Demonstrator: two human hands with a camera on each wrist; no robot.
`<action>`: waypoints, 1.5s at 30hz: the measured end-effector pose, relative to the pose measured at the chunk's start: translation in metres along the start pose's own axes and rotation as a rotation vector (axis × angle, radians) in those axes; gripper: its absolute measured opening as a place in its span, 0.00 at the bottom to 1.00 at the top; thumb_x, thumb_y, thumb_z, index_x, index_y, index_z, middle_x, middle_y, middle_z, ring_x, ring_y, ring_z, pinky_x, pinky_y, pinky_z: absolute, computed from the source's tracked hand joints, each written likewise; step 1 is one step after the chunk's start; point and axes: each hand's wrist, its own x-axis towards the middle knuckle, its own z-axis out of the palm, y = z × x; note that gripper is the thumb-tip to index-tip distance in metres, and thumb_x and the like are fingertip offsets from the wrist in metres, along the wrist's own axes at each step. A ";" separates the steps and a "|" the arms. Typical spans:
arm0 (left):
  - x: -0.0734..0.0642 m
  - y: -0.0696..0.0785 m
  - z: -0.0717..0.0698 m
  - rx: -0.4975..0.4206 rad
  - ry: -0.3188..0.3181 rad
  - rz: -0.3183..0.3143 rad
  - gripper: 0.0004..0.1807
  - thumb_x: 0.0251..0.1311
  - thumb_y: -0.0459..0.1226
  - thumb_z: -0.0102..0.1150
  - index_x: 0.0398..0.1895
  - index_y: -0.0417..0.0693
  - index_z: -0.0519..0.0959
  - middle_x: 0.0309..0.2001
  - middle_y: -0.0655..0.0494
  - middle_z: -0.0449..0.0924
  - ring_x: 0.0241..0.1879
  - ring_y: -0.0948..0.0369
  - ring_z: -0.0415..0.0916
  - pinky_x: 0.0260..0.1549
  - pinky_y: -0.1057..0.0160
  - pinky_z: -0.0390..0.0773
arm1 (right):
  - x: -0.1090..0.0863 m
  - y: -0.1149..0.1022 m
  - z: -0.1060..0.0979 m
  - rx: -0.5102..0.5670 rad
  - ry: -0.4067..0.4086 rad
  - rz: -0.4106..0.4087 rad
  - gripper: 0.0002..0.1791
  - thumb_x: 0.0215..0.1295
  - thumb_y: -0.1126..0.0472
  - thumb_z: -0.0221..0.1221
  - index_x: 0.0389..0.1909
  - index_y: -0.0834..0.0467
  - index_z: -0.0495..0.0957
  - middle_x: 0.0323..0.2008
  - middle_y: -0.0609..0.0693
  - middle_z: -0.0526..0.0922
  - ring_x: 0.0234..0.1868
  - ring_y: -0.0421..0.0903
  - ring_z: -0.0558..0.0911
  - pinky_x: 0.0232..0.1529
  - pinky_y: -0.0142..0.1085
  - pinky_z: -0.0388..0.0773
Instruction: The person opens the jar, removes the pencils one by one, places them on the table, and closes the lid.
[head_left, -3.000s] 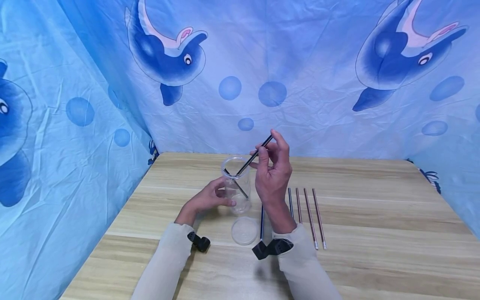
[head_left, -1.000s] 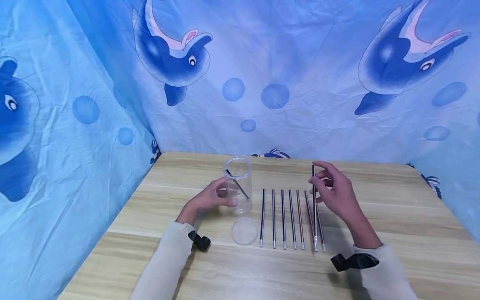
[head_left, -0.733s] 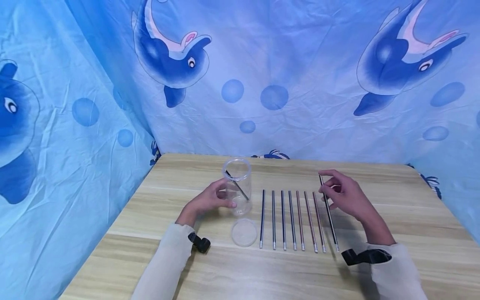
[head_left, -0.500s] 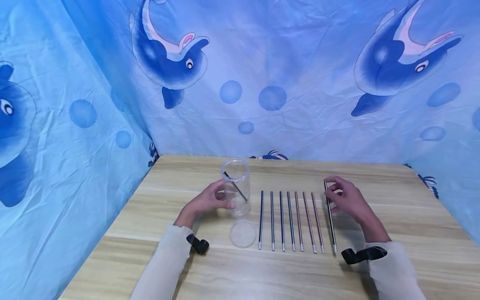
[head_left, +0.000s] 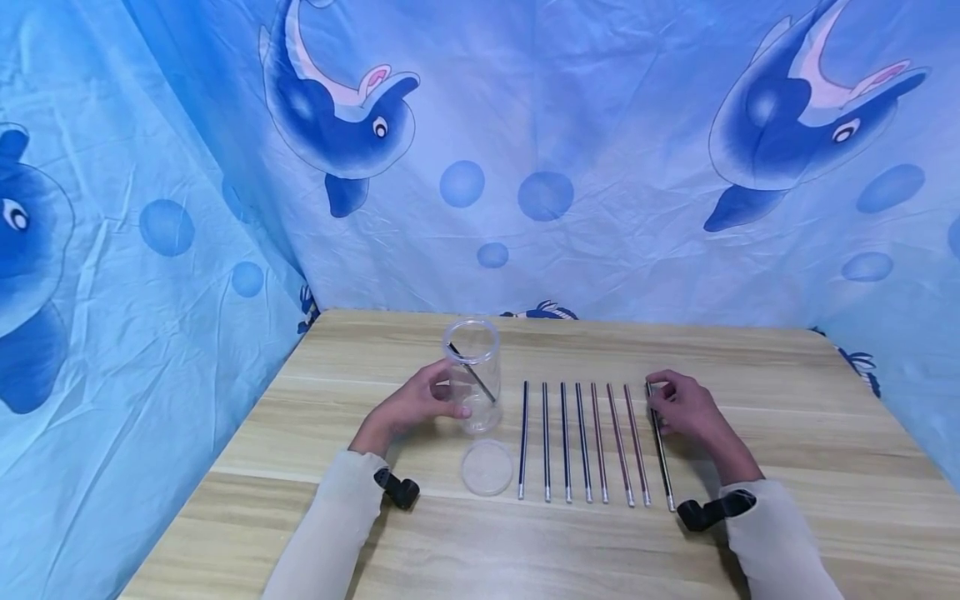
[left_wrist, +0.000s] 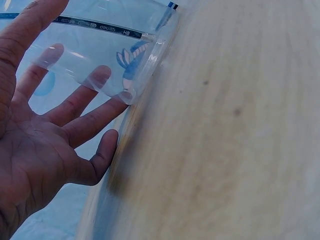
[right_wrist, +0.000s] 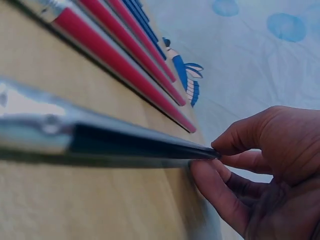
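My left hand (head_left: 411,406) holds a clear plastic jar (head_left: 491,371) upright on the table, thumb on the near side and fingers on the far side. One black pencil (left_wrist: 100,24) leans inside the jar. My right hand (head_left: 686,406) pinches the far end of another black pencil (head_left: 662,457) between thumb and fingertips. That pencil's silver end points toward the person, low at the table, right of a row of pencils. In the right wrist view its dark shaft (right_wrist: 120,141) runs from the silver end to the fingertips.
Several dark blue pencils (head_left: 545,442) and three reddish pencils (head_left: 618,442) lie side by side between the hands. A clear round lid (head_left: 487,467) lies in front of the jar. Blue dolphin-print cloth (head_left: 600,250) hangs behind and left of the wooden table (head_left: 465,550).
My right hand went from above the jar to the far right of the row with the black pencil, then lowered it toward the table. The left hand stays at the jar.
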 end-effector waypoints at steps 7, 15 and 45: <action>0.001 0.000 0.000 0.000 0.007 -0.010 0.45 0.50 0.33 0.76 0.72 0.59 0.65 0.62 0.46 0.73 0.64 0.44 0.71 0.59 0.46 0.74 | 0.003 0.001 0.005 -0.116 0.050 -0.024 0.22 0.65 0.69 0.52 0.60 0.72 0.70 0.35 0.59 0.79 0.23 0.46 0.80 0.24 0.39 0.79; 0.003 -0.001 -0.001 -0.039 -0.007 0.004 0.45 0.51 0.31 0.75 0.73 0.51 0.64 0.62 0.45 0.73 0.63 0.44 0.71 0.56 0.50 0.76 | 0.006 -0.002 0.009 -0.173 0.078 -0.022 0.23 0.63 0.68 0.55 0.58 0.74 0.71 0.32 0.56 0.79 0.21 0.43 0.78 0.23 0.38 0.77; 0.004 -0.003 -0.002 -0.022 0.001 -0.009 0.43 0.51 0.31 0.75 0.71 0.53 0.66 0.62 0.45 0.73 0.63 0.44 0.71 0.57 0.49 0.76 | 0.013 -0.001 0.012 -0.205 0.103 -0.003 0.19 0.63 0.67 0.55 0.53 0.72 0.76 0.34 0.59 0.83 0.23 0.43 0.81 0.25 0.37 0.76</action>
